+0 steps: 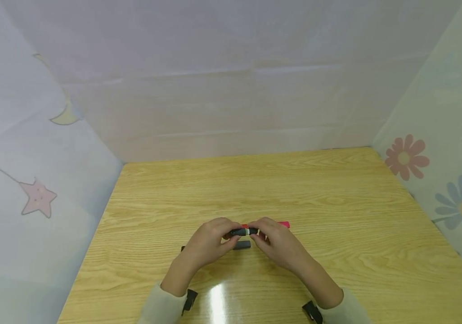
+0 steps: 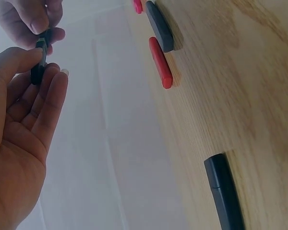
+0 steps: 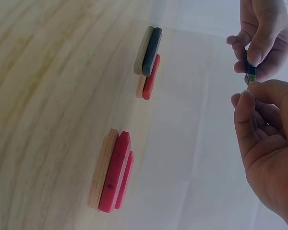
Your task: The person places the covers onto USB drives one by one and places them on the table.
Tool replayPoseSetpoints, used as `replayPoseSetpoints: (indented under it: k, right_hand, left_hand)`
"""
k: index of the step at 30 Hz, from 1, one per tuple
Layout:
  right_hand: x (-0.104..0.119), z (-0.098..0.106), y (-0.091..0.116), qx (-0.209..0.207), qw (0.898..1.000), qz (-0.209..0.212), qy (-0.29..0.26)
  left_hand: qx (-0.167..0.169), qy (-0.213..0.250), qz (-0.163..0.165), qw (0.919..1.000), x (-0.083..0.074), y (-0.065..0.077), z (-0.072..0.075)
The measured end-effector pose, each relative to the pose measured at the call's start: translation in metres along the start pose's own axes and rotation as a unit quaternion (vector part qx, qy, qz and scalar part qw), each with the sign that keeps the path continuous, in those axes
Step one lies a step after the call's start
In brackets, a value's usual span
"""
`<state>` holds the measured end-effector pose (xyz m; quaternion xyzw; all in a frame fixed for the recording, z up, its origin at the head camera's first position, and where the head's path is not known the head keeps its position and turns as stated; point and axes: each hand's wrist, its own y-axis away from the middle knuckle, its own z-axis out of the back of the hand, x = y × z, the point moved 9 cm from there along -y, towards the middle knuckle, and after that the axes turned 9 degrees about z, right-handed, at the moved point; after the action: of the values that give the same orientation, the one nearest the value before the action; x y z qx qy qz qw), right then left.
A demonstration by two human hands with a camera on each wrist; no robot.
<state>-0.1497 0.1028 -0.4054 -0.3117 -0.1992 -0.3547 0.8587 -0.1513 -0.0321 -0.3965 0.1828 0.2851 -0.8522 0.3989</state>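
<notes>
Both hands hold a short dark stick [image 1: 239, 232] just above the table, one at each end. Its shape is pen-like, with a pale green and white band near the middle; I cannot tell its exact kind. My left hand [image 1: 210, 243] pinches the left end between thumb and fingers. The right end is pinched by my right hand [image 1: 278, 243]. Below them lies a dark grey stick [image 1: 242, 245], partly covered by the left hand. In the left wrist view a longer black stick with a seam [image 2: 224, 191] lies nearer, cut off by the frame.
Behind the hands lie a red stick [image 3: 151, 79] and two pinkish-red sticks [image 3: 116, 172] side by side. The wood-grain table [image 1: 255, 189] meets pale fabric walls [image 1: 231, 112] at the back and sides. Light glares off the table's front.
</notes>
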Motion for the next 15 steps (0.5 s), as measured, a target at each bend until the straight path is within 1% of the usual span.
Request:
replayPoseSetpoints:
  k: [9,15]
  right_hand:
    - [0.0027,-0.001,-0.0001,-0.009,0.999,0.037,0.009]
    - [0.0044,-0.0004,-0.0002,-0.011,0.999,0.044,0.01]
  left_hand:
    - [-0.002,0.006,-0.02,0.9998,-0.0035,-0.0002,-0.002]
    - [-0.008,0.003,-0.03,0.9995,-0.008,-0.0013,-0.0011]
